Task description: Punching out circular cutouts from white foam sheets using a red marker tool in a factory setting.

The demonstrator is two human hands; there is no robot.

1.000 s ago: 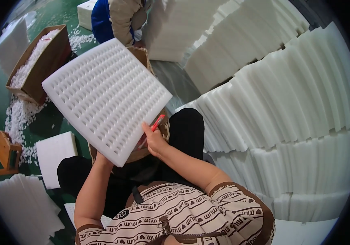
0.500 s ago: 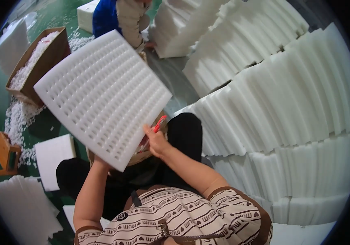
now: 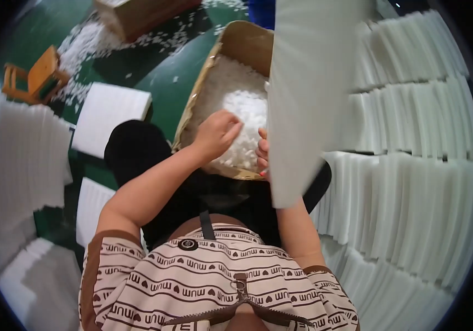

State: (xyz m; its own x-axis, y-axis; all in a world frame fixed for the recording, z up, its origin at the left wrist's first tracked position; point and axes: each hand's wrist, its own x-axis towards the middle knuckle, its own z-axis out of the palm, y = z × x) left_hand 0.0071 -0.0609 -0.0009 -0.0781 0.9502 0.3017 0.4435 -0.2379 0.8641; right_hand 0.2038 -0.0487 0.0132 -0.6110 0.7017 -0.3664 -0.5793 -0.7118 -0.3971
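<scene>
A large white foam sheet (image 3: 308, 105) stands nearly on edge at the right side of an open cardboard box (image 3: 197, 94). My right hand (image 3: 263, 151) is closed at the sheet's near left edge, with its fingertips showing and the rest hidden behind the foam. A small bit of red shows by those fingers; I cannot make out what it is. My left hand (image 3: 218, 135) is over the box, fingers curled in and apart from the sheet. Whatever it may hold is hidden. Under both hands, small white foam pieces (image 3: 242, 113) fill the box, which sits between my knees.
Stacks of white foam sheets (image 3: 391, 204) line the right side, with another stack (image 3: 21, 160) at the left. A small wooden chair (image 3: 43, 71), a loose foam block (image 3: 109, 118) and a second box (image 3: 142, 16) stand on the green floor among scattered foam pieces (image 3: 87, 47).
The perforated sheet has swung from flat in front of me to upright on the right, uncovering the box. My left hand has left the sheet and moved over the foam pieces. My view has shifted.
</scene>
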